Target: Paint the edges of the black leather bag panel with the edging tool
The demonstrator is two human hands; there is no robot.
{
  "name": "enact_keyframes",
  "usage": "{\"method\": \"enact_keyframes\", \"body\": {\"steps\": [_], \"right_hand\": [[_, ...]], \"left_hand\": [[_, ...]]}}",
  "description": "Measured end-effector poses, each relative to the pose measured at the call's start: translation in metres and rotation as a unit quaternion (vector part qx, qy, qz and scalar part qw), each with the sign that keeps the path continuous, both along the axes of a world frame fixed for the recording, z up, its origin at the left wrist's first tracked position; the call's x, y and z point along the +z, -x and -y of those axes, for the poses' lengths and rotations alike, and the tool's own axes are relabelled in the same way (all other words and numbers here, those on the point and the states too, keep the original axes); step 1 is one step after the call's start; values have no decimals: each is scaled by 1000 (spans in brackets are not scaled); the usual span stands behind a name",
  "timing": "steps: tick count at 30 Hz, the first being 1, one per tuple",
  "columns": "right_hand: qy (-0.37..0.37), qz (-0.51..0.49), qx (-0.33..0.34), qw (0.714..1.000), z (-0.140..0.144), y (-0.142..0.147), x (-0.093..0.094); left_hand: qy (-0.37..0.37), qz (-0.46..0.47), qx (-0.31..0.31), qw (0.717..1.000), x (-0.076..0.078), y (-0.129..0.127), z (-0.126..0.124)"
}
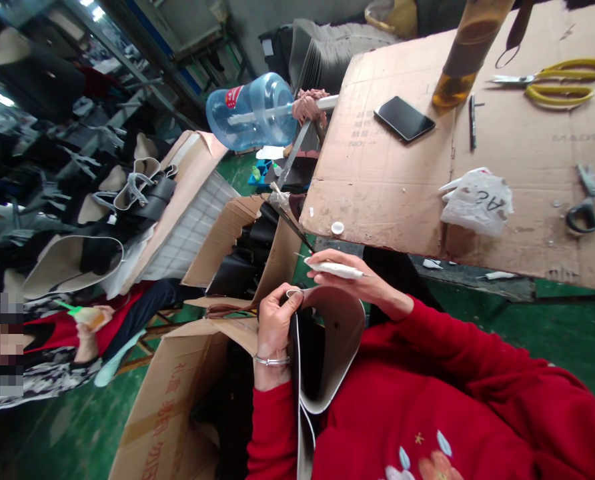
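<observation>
My left hand [276, 320], with a metal bangle at the wrist, pinches the upper edge of a handbag body [350, 340]. The bag is dark on one face and cream-grey on the other, and it stands curved open against my lap. Just above its rim, my right hand [372, 283] is closed around a slim white tool [338, 269] with a thin pointed tip aimed left. The tip is apart from the bag edge. Whether the tool is an awl or a fine-tipped tube, I cannot tell.
A cardboard-covered table [377, 200] holds a phone [405, 120], yellow-handled scissors [560, 83], dark-handled scissors [590, 207], a bottle [465, 60] and a plastic bag [477, 203]. Open cartons [172, 393] stand at left. A seated person [85, 333] holds a drink beyond them.
</observation>
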State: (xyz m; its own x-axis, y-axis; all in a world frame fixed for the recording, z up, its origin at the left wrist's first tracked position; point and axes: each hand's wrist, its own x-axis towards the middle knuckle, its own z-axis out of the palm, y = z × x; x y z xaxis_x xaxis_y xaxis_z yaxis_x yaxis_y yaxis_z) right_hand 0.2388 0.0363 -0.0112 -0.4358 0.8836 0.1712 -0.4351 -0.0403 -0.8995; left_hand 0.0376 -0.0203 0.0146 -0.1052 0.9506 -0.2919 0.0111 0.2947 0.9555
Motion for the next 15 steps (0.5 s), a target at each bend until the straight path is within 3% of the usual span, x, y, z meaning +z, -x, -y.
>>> {"method": "enact_keyframes", "body": {"steps": [6, 15], "right_hand": [[-119, 114, -14, 986, 7, 12, -25], [-109, 119, -40, 986, 8, 16, -22]], "left_hand": [[-4, -13, 4, 1000, -4, 7, 2], [5, -53, -28, 998, 4, 9, 4]]}}
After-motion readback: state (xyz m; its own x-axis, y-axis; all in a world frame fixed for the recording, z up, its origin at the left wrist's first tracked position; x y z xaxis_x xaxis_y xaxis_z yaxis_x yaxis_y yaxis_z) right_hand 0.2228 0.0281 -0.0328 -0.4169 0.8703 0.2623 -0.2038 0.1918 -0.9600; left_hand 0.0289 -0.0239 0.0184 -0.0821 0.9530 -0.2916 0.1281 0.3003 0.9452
